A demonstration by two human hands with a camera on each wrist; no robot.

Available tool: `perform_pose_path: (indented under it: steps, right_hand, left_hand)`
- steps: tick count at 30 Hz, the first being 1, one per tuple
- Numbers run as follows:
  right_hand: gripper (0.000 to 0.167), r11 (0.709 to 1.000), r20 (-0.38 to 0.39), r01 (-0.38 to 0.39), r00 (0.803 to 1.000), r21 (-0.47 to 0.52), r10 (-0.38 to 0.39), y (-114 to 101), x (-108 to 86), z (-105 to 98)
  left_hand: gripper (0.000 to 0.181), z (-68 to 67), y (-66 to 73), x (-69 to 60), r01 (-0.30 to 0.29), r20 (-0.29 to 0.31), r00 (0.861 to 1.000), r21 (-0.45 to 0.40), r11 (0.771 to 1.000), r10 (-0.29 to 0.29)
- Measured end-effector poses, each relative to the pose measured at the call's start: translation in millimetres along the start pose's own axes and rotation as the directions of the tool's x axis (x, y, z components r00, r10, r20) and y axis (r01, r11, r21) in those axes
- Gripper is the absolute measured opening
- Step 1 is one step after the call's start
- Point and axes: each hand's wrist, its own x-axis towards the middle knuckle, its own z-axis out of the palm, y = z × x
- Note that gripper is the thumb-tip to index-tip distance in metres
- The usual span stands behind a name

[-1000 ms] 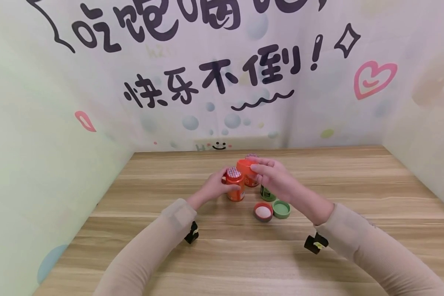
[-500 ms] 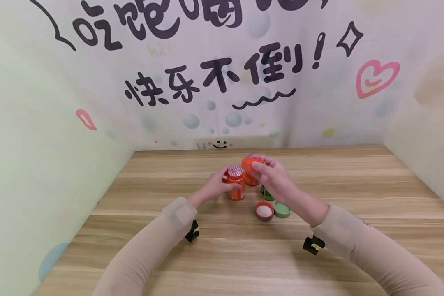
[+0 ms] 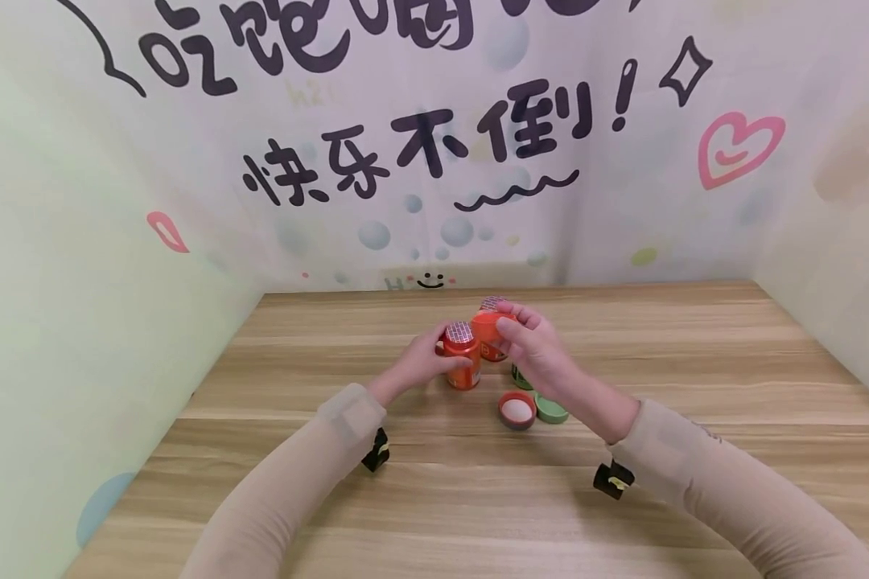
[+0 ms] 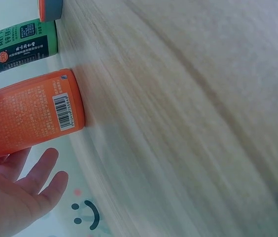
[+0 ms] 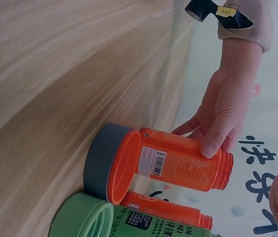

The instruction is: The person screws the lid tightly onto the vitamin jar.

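1. Left sleeve point(image 3: 278, 486), lower left of the head view: long, beige, softly creased, a faint square patch near the cuff.
2. Right sleeve point(image 3: 731, 486), lower right: matching beige, creased, a small dark mark along its upper edge.
3. Left camera point(image 3: 376, 452): black, angular; its yellow label shows dark print, upper right of the right wrist view.
4. Right camera point(image 3: 613, 479): black, blocky, yellow-labelled.
5. Left hand point(image 3: 434, 360), right hand point(image 3: 539, 346): bare.
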Motion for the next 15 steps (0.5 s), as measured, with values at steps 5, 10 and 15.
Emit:
perform_pose_path:
  steps: [5,10,15]
  right_hand:
    - [0.037,0.999,0.074,0.010,0.997,0.047,-0.014,1.7,0.0,-0.8]
    - [0.027,1.000,0.069,0.008,0.998,0.029,-0.010,1.8,0.5,0.0]
    - [0.025,0.999,0.078,0.000,0.997,0.035,-0.003,1.6,1.2,-0.4]
  left_hand:
    - [0.066,-0.5,-0.1,0.5,0.000,-0.008,1.000,0.017,1.000,0.000]
    - [0.066,-0.6,1.0,0.1,0.002,-0.006,1.000,0.020,1.000,-0.002]
    - [0.066,-0.7,2.1,-0.7,0.000,-0.001,1.000,0.012,1.000,0.000]
